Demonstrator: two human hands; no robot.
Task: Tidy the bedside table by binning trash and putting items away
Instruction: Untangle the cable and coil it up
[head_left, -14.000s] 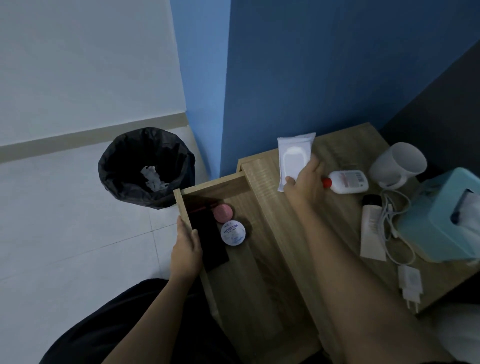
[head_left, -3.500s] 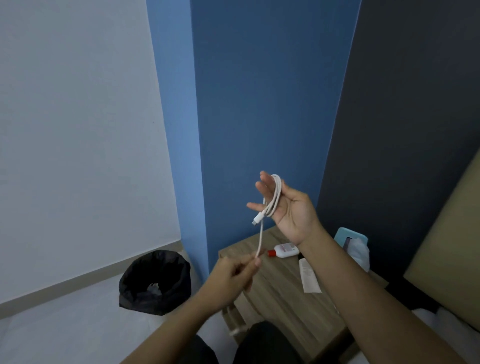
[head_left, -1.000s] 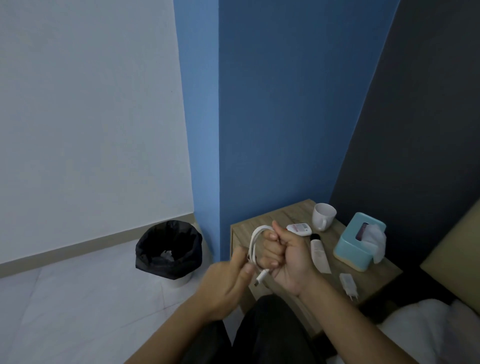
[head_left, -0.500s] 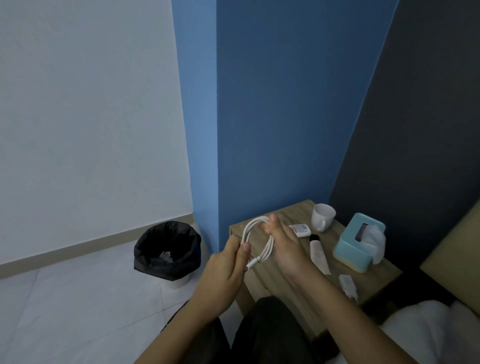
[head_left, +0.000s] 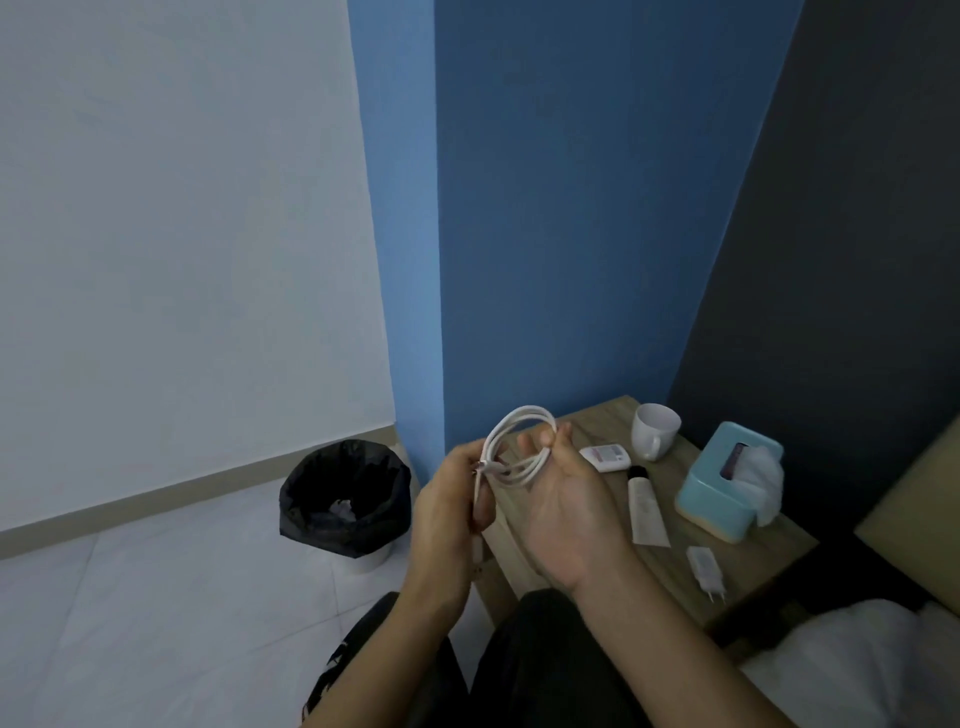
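Both hands (head_left: 452, 512) hold coiled white cable (head_left: 519, 441)

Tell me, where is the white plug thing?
The white charger plug lies on the bedside table near its front right corner, just in front of the white tube and the blue tissue box.

Smooth, slightly glossy white plastic on the cable (head_left: 519, 447) looped between the hands. Beyond them, matt wood-grain tabletop (head_left: 737, 566); glossy white ceramic-looking mug (head_left: 654, 428); soft paper tissue (head_left: 763, 480) spilling from a smooth pale-blue box (head_left: 717, 499). Left of the hands, crinkly black plastic bin liner (head_left: 345, 493), shiny floor (head_left: 156, 597) tiles.
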